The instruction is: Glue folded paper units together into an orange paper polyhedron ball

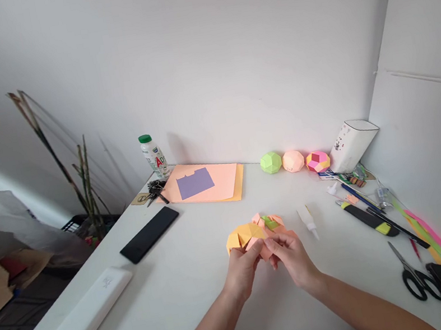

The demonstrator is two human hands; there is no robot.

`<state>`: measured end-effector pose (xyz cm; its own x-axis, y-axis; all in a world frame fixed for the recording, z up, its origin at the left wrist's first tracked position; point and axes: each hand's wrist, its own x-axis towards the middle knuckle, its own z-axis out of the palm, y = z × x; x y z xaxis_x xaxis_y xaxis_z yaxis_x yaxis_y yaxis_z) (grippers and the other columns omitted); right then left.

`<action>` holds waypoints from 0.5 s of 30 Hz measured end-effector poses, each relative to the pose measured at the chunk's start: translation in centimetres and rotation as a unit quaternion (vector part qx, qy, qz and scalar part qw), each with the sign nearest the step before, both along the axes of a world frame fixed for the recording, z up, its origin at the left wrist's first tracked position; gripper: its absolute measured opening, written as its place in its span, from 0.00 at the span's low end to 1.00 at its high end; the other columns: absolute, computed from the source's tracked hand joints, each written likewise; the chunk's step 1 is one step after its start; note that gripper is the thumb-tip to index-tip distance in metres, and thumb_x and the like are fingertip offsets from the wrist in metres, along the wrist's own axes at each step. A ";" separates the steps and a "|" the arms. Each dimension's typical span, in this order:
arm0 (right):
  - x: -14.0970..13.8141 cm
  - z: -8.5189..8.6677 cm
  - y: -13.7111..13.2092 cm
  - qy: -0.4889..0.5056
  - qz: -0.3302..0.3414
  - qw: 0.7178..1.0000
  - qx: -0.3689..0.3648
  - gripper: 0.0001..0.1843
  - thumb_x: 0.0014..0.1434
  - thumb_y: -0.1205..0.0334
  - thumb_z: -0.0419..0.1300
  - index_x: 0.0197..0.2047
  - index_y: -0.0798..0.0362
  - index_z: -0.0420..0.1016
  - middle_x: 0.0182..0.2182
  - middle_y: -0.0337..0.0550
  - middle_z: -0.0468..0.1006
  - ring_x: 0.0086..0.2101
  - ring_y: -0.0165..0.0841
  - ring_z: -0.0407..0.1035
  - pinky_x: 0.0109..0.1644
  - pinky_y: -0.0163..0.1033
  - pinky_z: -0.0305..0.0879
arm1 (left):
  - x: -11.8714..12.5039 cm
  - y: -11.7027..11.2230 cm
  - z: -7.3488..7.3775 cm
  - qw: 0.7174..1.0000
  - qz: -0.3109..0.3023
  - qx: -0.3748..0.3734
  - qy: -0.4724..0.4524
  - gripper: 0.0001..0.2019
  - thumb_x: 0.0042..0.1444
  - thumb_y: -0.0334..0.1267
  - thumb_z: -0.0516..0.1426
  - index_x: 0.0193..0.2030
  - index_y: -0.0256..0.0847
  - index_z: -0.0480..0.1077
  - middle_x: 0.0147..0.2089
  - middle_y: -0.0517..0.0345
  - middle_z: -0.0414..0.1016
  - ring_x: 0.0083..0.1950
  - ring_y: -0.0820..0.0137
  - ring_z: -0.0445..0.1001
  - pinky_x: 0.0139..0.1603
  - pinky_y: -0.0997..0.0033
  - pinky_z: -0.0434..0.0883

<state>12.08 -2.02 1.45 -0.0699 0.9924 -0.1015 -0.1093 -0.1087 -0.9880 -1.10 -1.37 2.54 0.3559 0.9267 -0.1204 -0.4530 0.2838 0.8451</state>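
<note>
1. Folded yellow-and-peach paper piece (245, 234) is front and centre at the bench (190, 284), left hand (243, 274) and right hand (294, 259) both pinching it.
2. Small white nozzle bottle (308, 222) lies near the right hand.
3. Right side's cluttered: utility knife (365, 217), scissors (410, 267).
4. Three paper balls (293, 161) by a white carton (346, 149), can't see inside.
5. Back left: green-capped bottle (155, 158), contents hidden, beside peach sheet (226, 176).

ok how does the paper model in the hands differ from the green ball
The model shows orange and peach; the green ball is green all over. The model is held by the left hand and right hand; the ball sits on the desk near the wall. The model looks irregular, the ball rounded. Both have flat faces.
</note>
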 end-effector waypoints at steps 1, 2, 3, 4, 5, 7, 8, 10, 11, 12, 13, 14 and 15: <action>0.0 0.1 0.0 -0.008 -0.005 1.000 0.011 0.15 0.54 0.50 0.60 0.26 0.54 0.73 0.15 0.34 0.65 0.18 0.27 0.59 0.24 0.35 0.59 | 0.0 0.0 0.1 1.000 -0.010 0.007 -0.013 0.12 0.54 0.43 0.56 0.29 0.35 0.72 0.22 0.56 0.71 0.27 0.68 0.70 0.40 0.61 0.67; 0.0 0.2 0.0 -0.015 -0.012 1.000 0.021 0.15 0.55 0.51 0.60 0.26 0.53 0.73 0.16 0.35 0.65 0.18 0.27 0.59 0.24 0.35 0.59 | 0.1 -0.1 0.3 0.999 -0.017 0.014 -0.024 0.12 0.55 0.43 0.55 0.30 0.35 0.72 0.23 0.55 0.71 0.27 0.68 0.69 0.40 0.61 0.67; 0.0 0.3 0.0 -0.020 -0.020 0.999 0.028 0.14 0.55 0.51 0.60 0.26 0.53 0.74 0.16 0.35 0.66 0.19 0.27 0.59 0.24 0.36 0.59 | 0.1 -0.1 0.4 0.999 -0.022 0.021 -0.033 0.12 0.55 0.43 0.55 0.30 0.35 0.72 0.24 0.55 0.71 0.28 0.68 0.69 0.40 0.61 0.67; 0.0 0.4 0.0 -0.021 -0.028 0.999 0.033 0.14 0.55 0.52 0.60 0.26 0.53 0.74 0.17 0.36 0.67 0.19 0.28 0.59 0.24 0.36 0.59 | 0.1 -0.1 0.4 0.999 -0.026 0.026 -0.036 0.12 0.55 0.43 0.55 0.30 0.35 0.72 0.26 0.54 0.71 0.28 0.68 0.69 0.40 0.62 0.67; -0.1 0.4 -0.1 -0.020 -0.033 0.999 0.035 0.13 0.54 0.52 0.60 0.25 0.52 0.74 0.18 0.37 0.69 0.19 0.28 0.60 0.24 0.36 0.59 | 0.2 -0.1 0.5 0.999 -0.028 0.027 -0.035 0.12 0.54 0.43 0.56 0.30 0.35 0.72 0.27 0.54 0.71 0.29 0.68 0.69 0.40 0.62 0.67; -0.1 0.5 -0.1 -0.015 -0.033 0.999 0.034 0.14 0.54 0.51 0.61 0.24 0.52 0.73 0.19 0.38 0.70 0.20 0.29 0.61 0.24 0.37 0.61 | 0.2 -0.1 0.5 0.999 -0.038 0.019 -0.027 0.10 0.52 0.41 0.58 0.30 0.35 0.72 0.27 0.54 0.71 0.30 0.68 0.68 0.39 0.63 0.66; -0.1 0.6 -0.2 -0.011 -0.025 0.999 0.029 0.15 0.54 0.50 0.60 0.23 0.51 0.72 0.19 0.39 0.69 0.20 0.30 0.62 0.25 0.37 0.61 | 0.2 -0.1 0.5 0.999 -0.043 0.012 -0.026 0.09 0.52 0.40 0.58 0.30 0.35 0.73 0.26 0.54 0.70 0.29 0.68 0.68 0.38 0.64 0.66; 0.0 0.7 -0.1 -0.007 0.006 1.000 0.007 0.19 0.56 0.47 0.57 0.22 0.52 0.71 0.19 0.39 0.70 0.21 0.32 0.65 0.25 0.38 0.63 | 0.0 0.0 0.5 0.998 -0.049 0.003 -0.030 0.08 0.52 0.38 0.58 0.29 0.35 0.73 0.23 0.56 0.68 0.28 0.69 0.67 0.36 0.64 0.66; 0.2 0.8 0.0 -0.011 0.027 1.000 -0.009 0.21 0.57 0.45 0.54 0.22 0.52 0.71 0.19 0.40 0.70 0.22 0.33 0.66 0.25 0.38 0.63 | -0.1 0.0 0.6 0.998 -0.050 0.002 -0.032 0.07 0.52 0.37 0.57 0.29 0.35 0.73 0.22 0.57 0.67 0.27 0.69 0.67 0.36 0.64 0.66; 0.5 1.0 0.2 -0.023 0.044 0.998 -0.023 0.24 0.59 0.44 0.51 0.23 0.53 0.71 0.19 0.41 0.70 0.22 0.33 0.66 0.25 0.38 0.63 | -0.2 0.1 0.6 0.998 -0.050 0.003 -0.034 0.07 0.52 0.36 0.56 0.29 0.35 0.73 0.22 0.56 0.68 0.27 0.68 0.67 0.37 0.63 0.66; 1.0 1.2 0.4 -0.049 0.056 0.997 -0.027 0.25 0.59 0.42 0.48 0.25 0.53 0.71 0.19 0.41 0.70 0.21 0.33 0.67 0.24 0.38 0.63 | -0.3 0.1 0.7 0.998 -0.048 0.003 -0.035 0.07 0.52 0.36 0.56 0.30 0.35 0.73 0.24 0.55 0.70 0.29 0.67 0.68 0.38 0.63 0.66; 1.6 1.5 0.8 -0.095 0.060 0.994 -0.017 0.26 0.60 0.42 0.47 0.26 0.54 0.72 0.19 0.42 0.70 0.21 0.34 0.67 0.25 0.38 0.63 | -0.4 0.2 0.7 0.998 -0.043 -0.002 -0.037 0.07 0.51 0.35 0.56 0.32 0.35 0.74 0.27 0.53 0.72 0.31 0.66 0.69 0.41 0.63 0.66; 2.3 1.8 1.2 -0.159 0.051 0.986 0.006 0.24 0.59 0.43 0.48 0.28 0.54 0.72 0.20 0.41 0.70 0.22 0.34 0.67 0.26 0.38 0.63 | -0.5 0.3 0.7 0.999 -0.036 -0.012 -0.040 0.07 0.50 0.34 0.56 0.34 0.35 0.74 0.31 0.52 0.73 0.34 0.66 0.70 0.43 0.63 0.66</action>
